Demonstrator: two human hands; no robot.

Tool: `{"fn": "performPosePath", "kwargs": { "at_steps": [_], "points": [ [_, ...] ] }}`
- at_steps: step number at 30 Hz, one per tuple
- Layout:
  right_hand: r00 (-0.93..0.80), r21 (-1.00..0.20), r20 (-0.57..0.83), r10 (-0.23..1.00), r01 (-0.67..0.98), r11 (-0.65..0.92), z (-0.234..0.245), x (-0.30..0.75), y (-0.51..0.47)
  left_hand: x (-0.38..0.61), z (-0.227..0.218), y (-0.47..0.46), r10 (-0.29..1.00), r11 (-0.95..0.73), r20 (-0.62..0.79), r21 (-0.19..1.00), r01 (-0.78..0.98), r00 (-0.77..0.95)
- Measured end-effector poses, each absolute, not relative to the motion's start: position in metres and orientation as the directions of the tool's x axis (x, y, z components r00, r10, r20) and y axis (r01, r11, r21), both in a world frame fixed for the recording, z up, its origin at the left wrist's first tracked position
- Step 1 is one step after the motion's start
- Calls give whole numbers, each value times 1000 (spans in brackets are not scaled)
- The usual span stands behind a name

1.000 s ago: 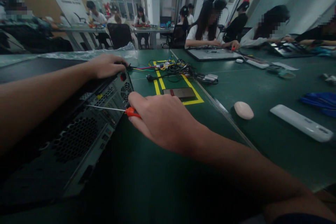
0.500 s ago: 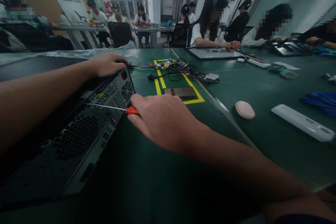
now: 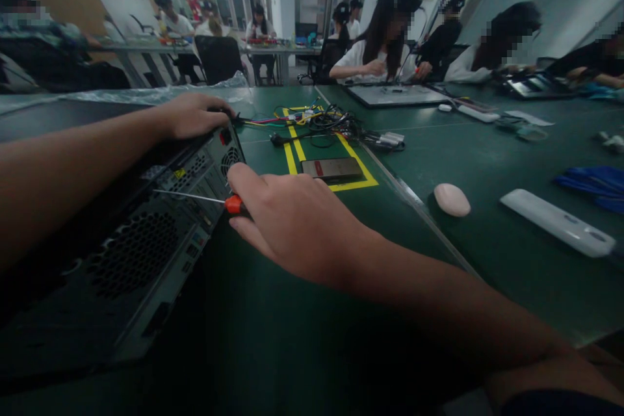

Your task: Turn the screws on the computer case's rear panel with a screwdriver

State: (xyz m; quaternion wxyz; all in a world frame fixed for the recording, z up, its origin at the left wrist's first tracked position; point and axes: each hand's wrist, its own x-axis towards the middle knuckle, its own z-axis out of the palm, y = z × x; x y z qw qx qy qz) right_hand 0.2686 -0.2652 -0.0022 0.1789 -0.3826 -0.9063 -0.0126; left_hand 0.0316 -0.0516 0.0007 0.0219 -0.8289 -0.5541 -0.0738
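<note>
A dark desktop computer case lies at the left, its rear panel with a fan grille and ports turned toward my right hand. Over the case's top far corner my left hand is hooked, fingers curled on the edge and partly hidden. My right hand is closed round the orange and dark handle of a screwdriver. Its long thin shaft points left, and the tip meets the rear panel near the upper edge. I cannot tell whether the tip sits in a screw.
Beyond the case lie a bundle of cables and a flat brown box within yellow tape. A pale rounded object, a white elongated device and a blue bundle rest at the right. Several people work at tables behind.
The view has shifted slightly. My right hand and the screwdriver appear a little further left, the tip still at the rear panel. Across the table a person's hands have lifted from the flat panel.
</note>
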Motion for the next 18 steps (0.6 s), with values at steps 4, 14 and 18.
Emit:
{"fn": "performPosePath", "kwargs": {
  "at_steps": [4,14,18],
  "points": [
    [-661,-93,344,667,683,725,-6,270,-263,30,0,-49,906,-415,122,78,906,405],
    [-655,-81,323,684,700,709,-3,270,-264,32,3,-54,922,-382,105,74,921,373],
    [-651,-82,322,688,704,705,0,271,-265,32,4,-55,920,-387,99,76,919,379]
  ]
}}
